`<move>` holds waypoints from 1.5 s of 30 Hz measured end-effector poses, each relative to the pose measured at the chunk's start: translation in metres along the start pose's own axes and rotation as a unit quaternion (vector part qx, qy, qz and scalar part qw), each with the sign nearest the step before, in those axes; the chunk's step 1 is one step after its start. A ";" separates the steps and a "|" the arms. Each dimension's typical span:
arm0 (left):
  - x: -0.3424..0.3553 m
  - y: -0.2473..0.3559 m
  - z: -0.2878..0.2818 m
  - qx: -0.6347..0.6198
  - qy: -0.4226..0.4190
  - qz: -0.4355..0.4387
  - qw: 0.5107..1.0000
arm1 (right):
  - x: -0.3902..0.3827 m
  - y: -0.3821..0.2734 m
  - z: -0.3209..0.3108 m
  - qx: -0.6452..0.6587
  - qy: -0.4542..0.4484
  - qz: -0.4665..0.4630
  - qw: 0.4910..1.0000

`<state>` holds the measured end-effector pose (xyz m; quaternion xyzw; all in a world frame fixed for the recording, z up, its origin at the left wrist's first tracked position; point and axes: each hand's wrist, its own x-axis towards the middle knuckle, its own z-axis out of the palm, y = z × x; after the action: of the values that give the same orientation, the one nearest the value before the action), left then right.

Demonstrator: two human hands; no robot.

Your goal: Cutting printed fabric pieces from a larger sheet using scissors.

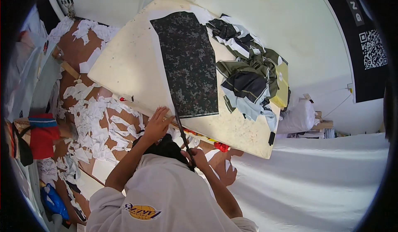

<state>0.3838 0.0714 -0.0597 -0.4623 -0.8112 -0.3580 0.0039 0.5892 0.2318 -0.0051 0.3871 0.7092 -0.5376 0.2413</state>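
Note:
A dark digital-camouflage cloth panel (188, 62) with a white margin along its left side lies flat on the cream table (120, 62). My right hand (196, 158), closed, grips the handles of long dark scissors (182, 134) near my body. Their blades point away from me, up to the panel's lower left corner; whether they are in the cloth I cannot tell. My left hand (158, 123) rests at the table's near edge, just left of the blades, its fingers stretched out. It holds nothing that I can see.
A heap of olive, black and grey garments (248, 78) lies on the table's right side, against a yellow box (282, 84). White fabric scraps (97, 122) litter the brown floor at left. White sheeting (311, 169) spreads at lower right. A red cloth (43, 138) hangs at left.

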 end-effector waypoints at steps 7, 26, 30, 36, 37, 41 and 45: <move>-0.002 -0.002 0.002 -0.014 0.001 0.003 1.000 | 0.017 -0.001 0.000 0.060 -0.025 0.003 0.998; 0.003 -0.005 -0.002 0.003 0.018 0.029 0.999 | 0.053 -0.063 0.004 0.025 -0.017 -0.023 0.999; 0.000 -0.011 -0.001 -0.001 0.033 0.043 0.999 | 0.069 -0.069 0.006 0.115 -0.055 -0.008 0.992; 0.000 -0.021 -0.005 -0.012 0.032 0.071 0.997 | 0.085 -0.084 0.009 0.088 -0.053 -0.061 0.993; 0.000 -0.022 -0.007 -0.014 0.019 0.075 0.997 | 0.086 -0.088 0.009 0.101 -0.053 -0.055 0.992; 0.000 -0.026 -0.013 -0.034 0.009 0.094 0.995 | 0.096 -0.107 0.011 0.159 -0.060 -0.059 0.984; 0.001 -0.027 -0.014 -0.053 0.016 0.087 0.995 | 0.107 -0.120 0.004 0.123 -0.048 -0.048 0.990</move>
<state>0.3586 0.0557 -0.0646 -0.5252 -0.7476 -0.4058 0.0237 0.4295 0.2448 -0.0186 0.3533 0.6431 -0.6496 0.1990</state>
